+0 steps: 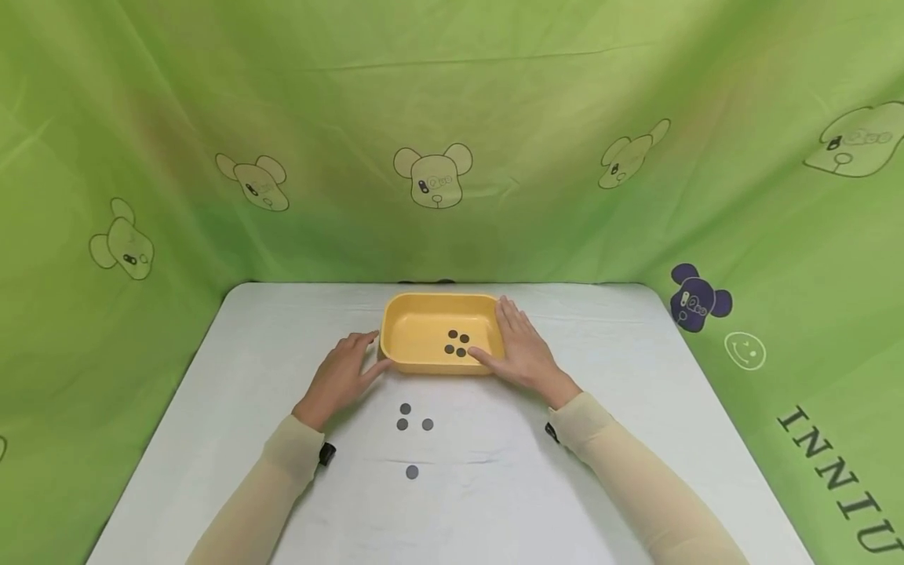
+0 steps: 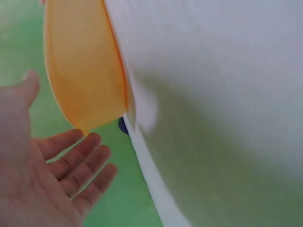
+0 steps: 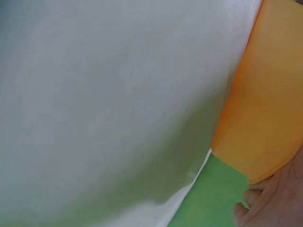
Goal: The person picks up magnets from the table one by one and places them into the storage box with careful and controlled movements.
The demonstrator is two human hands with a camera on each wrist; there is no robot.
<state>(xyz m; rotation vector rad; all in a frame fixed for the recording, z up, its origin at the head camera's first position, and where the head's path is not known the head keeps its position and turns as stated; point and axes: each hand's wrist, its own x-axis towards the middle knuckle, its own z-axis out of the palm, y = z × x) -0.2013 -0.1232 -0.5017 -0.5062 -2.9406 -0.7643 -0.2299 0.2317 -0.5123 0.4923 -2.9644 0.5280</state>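
A yellow rectangular tub (image 1: 417, 367) is on the white-covered table, with several small dark discs (image 1: 453, 334) lying inside toward its right half. At its left end is my left hand (image 1: 340, 375), fingers spread and fairly straight; in the left wrist view its fingertips (image 2: 75, 134) come up to the tub's corner. My right hand (image 1: 526, 353) lies along the right end, fingers extended beside the wall and thumb reaching over the front rim. Whether the left fingertips press the wall is unclear. In front of the tub lie three dark discs (image 1: 406, 409) close together.
One more dark disc (image 1: 413, 472) lies nearer the table's front. The white cloth (image 1: 494, 486) covers the tabletop. Green curtain (image 1: 537, 235) with bear-head prints hangs behind and on both sides, close to the table's back edge.
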